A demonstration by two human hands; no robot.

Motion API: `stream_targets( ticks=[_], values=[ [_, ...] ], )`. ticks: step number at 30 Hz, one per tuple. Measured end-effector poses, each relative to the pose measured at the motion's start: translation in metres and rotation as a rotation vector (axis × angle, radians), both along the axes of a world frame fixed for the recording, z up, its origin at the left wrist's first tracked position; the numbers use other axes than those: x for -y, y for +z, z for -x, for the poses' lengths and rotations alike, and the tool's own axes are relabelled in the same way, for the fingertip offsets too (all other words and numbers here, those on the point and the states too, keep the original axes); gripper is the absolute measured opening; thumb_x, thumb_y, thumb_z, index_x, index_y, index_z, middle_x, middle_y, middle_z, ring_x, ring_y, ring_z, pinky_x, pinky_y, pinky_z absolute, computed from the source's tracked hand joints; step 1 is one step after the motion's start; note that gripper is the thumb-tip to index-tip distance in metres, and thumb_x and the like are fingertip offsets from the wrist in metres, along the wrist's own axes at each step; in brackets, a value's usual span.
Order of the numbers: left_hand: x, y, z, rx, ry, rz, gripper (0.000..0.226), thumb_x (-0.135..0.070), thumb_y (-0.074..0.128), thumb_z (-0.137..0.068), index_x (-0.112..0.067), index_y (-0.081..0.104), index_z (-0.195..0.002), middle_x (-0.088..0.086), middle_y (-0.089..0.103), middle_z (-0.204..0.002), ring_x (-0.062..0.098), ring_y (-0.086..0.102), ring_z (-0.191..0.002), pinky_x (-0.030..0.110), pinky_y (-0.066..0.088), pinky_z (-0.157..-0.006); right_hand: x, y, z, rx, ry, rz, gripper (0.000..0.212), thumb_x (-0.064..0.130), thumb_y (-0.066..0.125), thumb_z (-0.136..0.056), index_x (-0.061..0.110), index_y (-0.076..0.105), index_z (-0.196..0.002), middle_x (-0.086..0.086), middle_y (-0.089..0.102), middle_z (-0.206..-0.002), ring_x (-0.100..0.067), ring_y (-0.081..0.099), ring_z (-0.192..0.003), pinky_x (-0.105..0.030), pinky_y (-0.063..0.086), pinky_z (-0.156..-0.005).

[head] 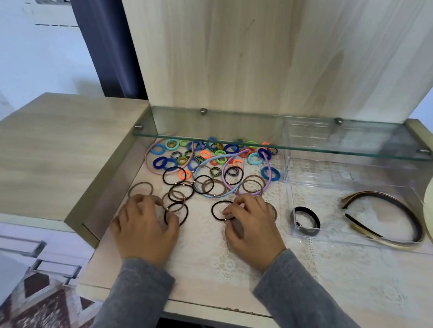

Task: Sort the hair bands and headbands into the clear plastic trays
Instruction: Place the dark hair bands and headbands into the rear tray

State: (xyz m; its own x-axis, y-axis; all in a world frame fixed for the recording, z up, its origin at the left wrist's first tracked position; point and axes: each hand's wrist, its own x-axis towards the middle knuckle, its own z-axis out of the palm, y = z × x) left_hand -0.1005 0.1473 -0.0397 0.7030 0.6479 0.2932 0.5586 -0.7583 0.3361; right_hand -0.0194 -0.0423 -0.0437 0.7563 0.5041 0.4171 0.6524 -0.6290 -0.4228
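Observation:
My left hand [143,227] lies on the lace mat with its fingers curled, and thumb and forefinger pinch the left edge of a dark hair band [181,210]. With curled fingers my right hand [253,223] pinches a black hair band [215,208] at its near edge. Beyond both hands lie several thin brown and black hair bands [186,190], then a pile of colourful small hair bands [209,156] with thin pink, blue and purple headbands [269,169] among them. At the right, a clear plastic tray [290,199] holds one black band [306,220] in its small compartment and dark and gold headbands [387,217] in its large one.
A glass shelf [286,142] juts out over the far part of the pile and the tray. A wooden panel [252,43] rises behind it. A raised wooden top [39,153] walls in the left side, and a lace mat [218,257] covers the surface.

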Motion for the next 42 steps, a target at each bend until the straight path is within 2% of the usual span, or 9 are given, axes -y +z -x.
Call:
stream_targets(
  ticks=[5,13,16,19,24,28,30,37,42],
  values=[
    [0.001,-0.003,0.001,-0.054,0.066,-0.014,0.024,-0.047,0.064,-0.078,-0.027,0.064,-0.091,0.004,0.054,-0.109,0.030,0.050,-0.103,0.043,0.034,-0.090,0.001,-0.001,-0.001,-0.007,-0.018,0.004,0.013,0.025,0.065,-0.076,0.022,0.065,-0.089,0.007,0.050,-0.099,-0.014,0.043,-0.096,-0.031,0.030,-0.078],
    [0.000,0.002,0.005,0.011,-0.007,0.080,0.014,-0.044,0.060,-0.083,-0.035,0.068,-0.091,-0.007,0.058,-0.108,0.023,0.048,-0.105,0.040,0.030,-0.090,0.000,-0.004,-0.003,0.021,-0.004,-0.003,0.007,0.020,0.068,-0.079,0.020,0.066,-0.086,0.003,0.052,-0.097,-0.019,0.047,-0.094,-0.033,0.031,-0.077],
    [0.000,0.003,0.005,0.014,-0.043,0.126,0.012,-0.040,0.057,-0.087,-0.034,0.066,-0.093,-0.009,0.059,-0.107,0.022,0.049,-0.103,0.039,0.031,-0.089,0.000,-0.006,-0.004,0.038,0.018,0.004,0.006,0.021,0.062,-0.082,0.018,0.065,-0.087,0.001,0.054,-0.098,-0.021,0.048,-0.093,-0.033,0.030,-0.076],
    [0.000,0.001,0.006,0.029,-0.087,0.071,0.012,-0.034,0.056,-0.090,-0.029,0.066,-0.096,-0.006,0.062,-0.104,0.024,0.052,-0.099,0.039,0.034,-0.085,-0.001,-0.007,-0.004,0.049,0.043,0.011,0.019,0.030,0.049,-0.087,0.019,0.064,-0.089,0.002,0.054,-0.098,-0.019,0.047,-0.093,-0.034,0.033,-0.076],
    [0.001,-0.003,0.005,0.261,-0.287,0.139,0.006,-0.016,0.060,-0.090,-0.019,0.063,-0.095,-0.004,0.064,-0.092,0.020,0.055,-0.079,0.035,0.046,-0.072,-0.001,-0.007,-0.006,-0.003,0.088,-0.038,0.009,0.022,0.057,-0.089,0.014,0.061,-0.087,0.002,0.054,-0.093,-0.019,0.050,-0.084,-0.038,0.042,-0.073],
    [0.010,-0.001,0.002,0.439,-0.456,0.108,0.016,-0.011,0.063,-0.089,-0.014,0.068,-0.104,-0.003,0.065,-0.090,0.014,0.057,-0.077,0.026,0.047,-0.073,0.000,-0.010,-0.007,-0.014,0.118,-0.029,0.003,0.017,0.060,-0.088,0.014,0.060,-0.088,0.003,0.057,-0.088,-0.020,0.053,-0.077,-0.043,0.045,-0.070],
    [0.011,-0.003,0.002,0.479,-0.520,0.052,0.018,-0.016,0.061,-0.090,-0.014,0.071,-0.105,-0.003,0.067,-0.092,0.016,0.060,-0.079,0.032,0.050,-0.073,0.000,-0.010,-0.006,-0.014,0.131,-0.015,0.003,0.017,0.060,-0.089,0.014,0.061,-0.090,0.003,0.057,-0.089,-0.020,0.053,-0.079,-0.043,0.044,-0.072],
    [0.015,-0.007,0.005,0.466,-0.632,-0.012,0.013,-0.008,0.064,-0.086,-0.016,0.072,-0.092,-0.005,0.064,-0.091,0.017,0.057,-0.079,0.038,0.047,-0.067,0.001,-0.003,-0.003,0.007,0.142,0.056,0.006,0.020,0.058,-0.088,0.018,0.062,-0.093,0.004,0.055,-0.091,-0.019,0.052,-0.082,-0.040,0.041,-0.075],
    [0.010,-0.018,0.005,0.380,-0.759,0.066,0.011,-0.015,0.061,-0.090,-0.019,0.071,-0.095,-0.008,0.062,-0.096,0.015,0.060,-0.086,0.042,0.049,-0.070,0.002,-0.004,-0.004,-0.005,0.116,-0.058,0.003,0.014,0.059,-0.088,0.015,0.061,-0.089,0.005,0.053,-0.091,-0.016,0.048,-0.084,-0.037,0.043,-0.075]
  ],
)
